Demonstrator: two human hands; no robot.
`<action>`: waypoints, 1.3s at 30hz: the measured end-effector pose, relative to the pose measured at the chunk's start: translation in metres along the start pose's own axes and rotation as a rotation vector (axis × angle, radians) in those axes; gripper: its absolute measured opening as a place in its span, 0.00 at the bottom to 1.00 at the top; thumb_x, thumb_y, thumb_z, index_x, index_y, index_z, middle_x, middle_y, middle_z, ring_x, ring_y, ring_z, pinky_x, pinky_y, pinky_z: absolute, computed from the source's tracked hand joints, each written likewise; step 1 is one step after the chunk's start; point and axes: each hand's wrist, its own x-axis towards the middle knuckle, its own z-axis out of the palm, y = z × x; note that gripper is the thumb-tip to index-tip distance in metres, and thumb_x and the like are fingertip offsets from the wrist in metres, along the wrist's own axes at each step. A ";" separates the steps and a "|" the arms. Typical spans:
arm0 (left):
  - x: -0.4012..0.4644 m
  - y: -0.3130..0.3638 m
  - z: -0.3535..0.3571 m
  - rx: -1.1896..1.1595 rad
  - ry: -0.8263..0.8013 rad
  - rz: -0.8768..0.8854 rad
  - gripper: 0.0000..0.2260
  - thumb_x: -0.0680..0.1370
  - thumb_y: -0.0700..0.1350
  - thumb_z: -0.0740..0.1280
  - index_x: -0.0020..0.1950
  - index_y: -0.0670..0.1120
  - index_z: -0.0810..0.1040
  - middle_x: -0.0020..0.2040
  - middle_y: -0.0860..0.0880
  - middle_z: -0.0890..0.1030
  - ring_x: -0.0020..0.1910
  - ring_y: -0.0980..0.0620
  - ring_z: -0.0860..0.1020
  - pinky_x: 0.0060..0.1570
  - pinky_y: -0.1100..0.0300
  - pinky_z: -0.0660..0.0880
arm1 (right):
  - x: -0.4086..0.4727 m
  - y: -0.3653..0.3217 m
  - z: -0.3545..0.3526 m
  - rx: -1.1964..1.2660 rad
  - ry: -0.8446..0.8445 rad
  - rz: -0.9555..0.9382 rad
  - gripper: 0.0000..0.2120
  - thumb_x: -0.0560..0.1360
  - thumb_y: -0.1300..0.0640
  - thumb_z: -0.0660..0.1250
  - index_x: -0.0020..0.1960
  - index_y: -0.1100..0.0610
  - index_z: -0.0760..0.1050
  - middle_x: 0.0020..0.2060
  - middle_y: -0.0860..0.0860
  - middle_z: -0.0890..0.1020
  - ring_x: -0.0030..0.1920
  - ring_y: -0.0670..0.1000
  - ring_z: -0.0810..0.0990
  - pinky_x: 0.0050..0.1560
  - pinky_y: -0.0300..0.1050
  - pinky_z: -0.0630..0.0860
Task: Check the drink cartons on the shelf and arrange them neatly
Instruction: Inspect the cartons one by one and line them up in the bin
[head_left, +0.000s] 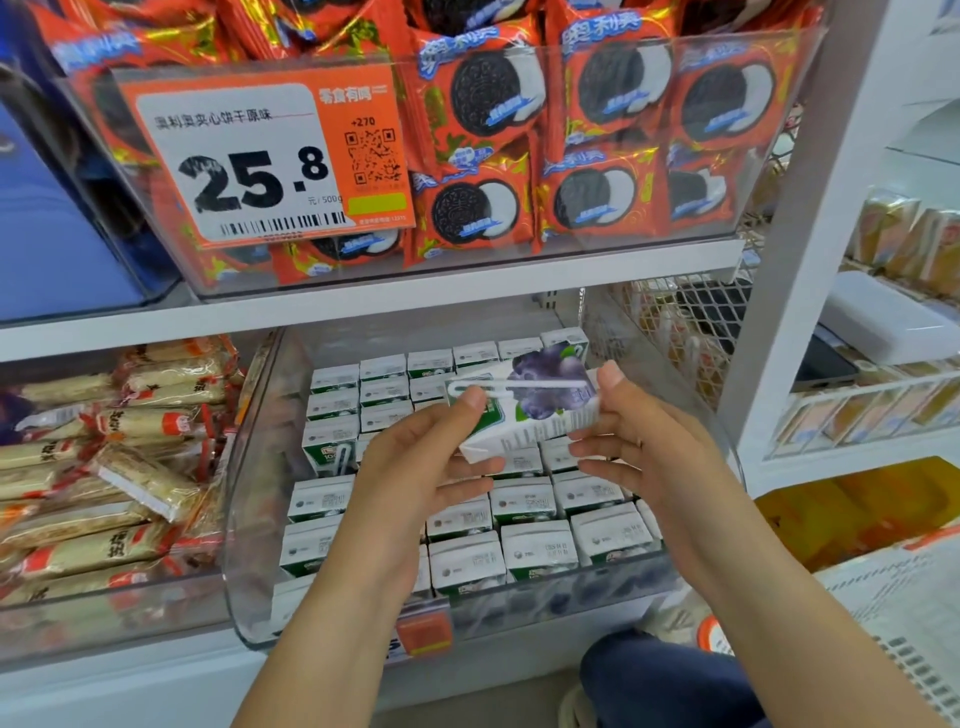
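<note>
The person is holding one small white drink carton with a purple blueberry print and a wrapped straw on its face (524, 410) above the clear plastic shelf bin (249, 519). The left hand (415, 467) is gripping the carton's near-left end, thumb on top and fingers curled beneath. The right hand (631, 431) is pinching the far-right end, thumb tip on the upper edge. The carton is lying tilted on its side, lifted clear of the rows of white-and-green cartons (524, 545) standing upright in the bin.

Judged from this, inspection is under way. To do it well, the carton should probably be turned slowly between both hands so each face and the straw are checked, without squeezing the thin walls. It should then be set upright in the gap at mid-bin (374, 441), aligned with its neighbours.

Red biscuit packs (483, 104) are filling the shelf above.
</note>
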 end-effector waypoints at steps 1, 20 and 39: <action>0.000 0.001 0.000 -0.027 0.012 -0.028 0.23 0.58 0.59 0.75 0.47 0.48 0.85 0.46 0.39 0.84 0.41 0.46 0.85 0.36 0.61 0.80 | 0.000 0.000 -0.001 0.029 -0.011 0.011 0.27 0.57 0.35 0.69 0.45 0.55 0.80 0.34 0.50 0.83 0.38 0.49 0.84 0.41 0.39 0.81; 0.022 0.000 0.021 0.116 0.120 0.331 0.18 0.64 0.53 0.75 0.51 0.52 0.80 0.40 0.55 0.85 0.45 0.59 0.83 0.42 0.64 0.80 | -0.001 -0.010 -0.060 -0.898 0.381 -0.550 0.13 0.74 0.47 0.62 0.55 0.49 0.78 0.46 0.45 0.81 0.44 0.46 0.78 0.40 0.39 0.72; 0.139 -0.018 0.094 1.081 0.012 0.579 0.21 0.75 0.46 0.72 0.67 0.46 0.76 0.58 0.45 0.76 0.55 0.45 0.76 0.54 0.61 0.69 | 0.030 0.000 -0.081 -1.156 0.106 -0.382 0.09 0.80 0.54 0.58 0.41 0.53 0.66 0.34 0.50 0.69 0.36 0.53 0.69 0.36 0.42 0.64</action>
